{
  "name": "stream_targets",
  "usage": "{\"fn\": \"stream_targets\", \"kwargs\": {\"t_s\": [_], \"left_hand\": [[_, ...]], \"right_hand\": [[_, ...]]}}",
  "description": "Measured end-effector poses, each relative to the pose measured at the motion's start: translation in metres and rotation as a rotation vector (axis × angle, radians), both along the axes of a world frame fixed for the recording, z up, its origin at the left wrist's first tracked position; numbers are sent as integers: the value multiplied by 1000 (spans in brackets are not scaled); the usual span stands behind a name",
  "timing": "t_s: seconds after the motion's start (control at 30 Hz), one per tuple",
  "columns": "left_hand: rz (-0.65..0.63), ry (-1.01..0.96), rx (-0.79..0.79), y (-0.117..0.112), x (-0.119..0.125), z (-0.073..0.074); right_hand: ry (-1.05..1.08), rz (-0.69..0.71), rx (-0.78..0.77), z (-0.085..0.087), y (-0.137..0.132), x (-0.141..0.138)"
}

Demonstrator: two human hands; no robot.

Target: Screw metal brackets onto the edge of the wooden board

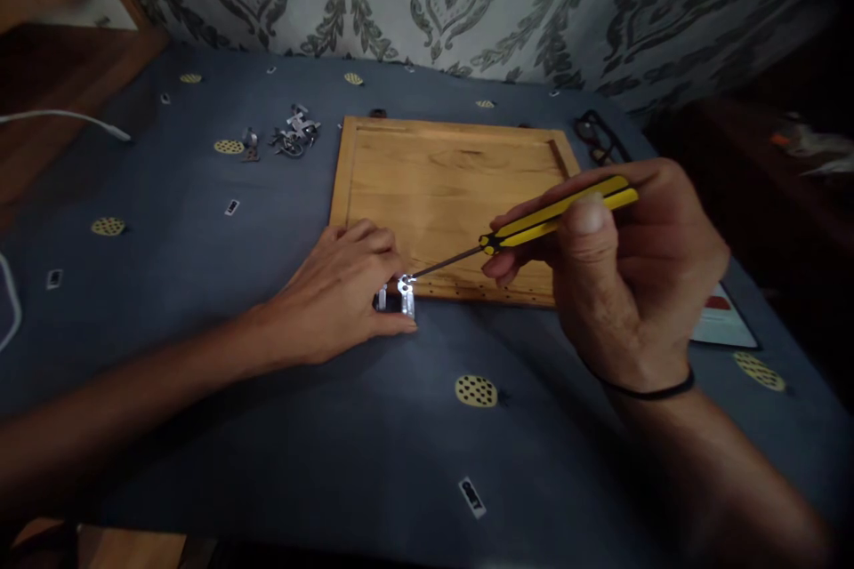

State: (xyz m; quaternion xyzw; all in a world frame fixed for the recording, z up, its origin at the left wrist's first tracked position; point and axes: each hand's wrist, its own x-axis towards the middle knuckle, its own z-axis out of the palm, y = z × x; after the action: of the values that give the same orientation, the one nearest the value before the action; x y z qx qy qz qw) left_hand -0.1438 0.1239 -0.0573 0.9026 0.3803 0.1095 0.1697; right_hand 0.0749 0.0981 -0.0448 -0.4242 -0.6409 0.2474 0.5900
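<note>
My right hand is closed around the yellow-and-black handle of a screwdriver. Its thin shaft slants down to the left, and the tip meets a shiny metal hinge at the near edge of a wooden panel. Gripping that hinge between thumb and fingers, my left hand also rests over the panel's near left corner. The panel lies flat, with a raised frame around its face and a row of small dark holes along the near edge. My left fingers hide part of the hinge.
Several loose metal hinge parts lie at the back left of the blue cloth. Dark-framed glasses sit behind the panel on the right. A white cable reaches in from the left. A flat card lies beyond my right wrist.
</note>
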Motion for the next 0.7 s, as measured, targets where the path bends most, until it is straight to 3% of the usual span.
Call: {"fn": "stream_targets", "kwargs": {"t_s": [0.43,0.7], "left_hand": [[-5,7,-6,0,0,1],[6,30,-18,0,1,2]], "right_hand": [[-56,26,10,2,-4,-2],[-246,136,7,19,-6,-9]]}}
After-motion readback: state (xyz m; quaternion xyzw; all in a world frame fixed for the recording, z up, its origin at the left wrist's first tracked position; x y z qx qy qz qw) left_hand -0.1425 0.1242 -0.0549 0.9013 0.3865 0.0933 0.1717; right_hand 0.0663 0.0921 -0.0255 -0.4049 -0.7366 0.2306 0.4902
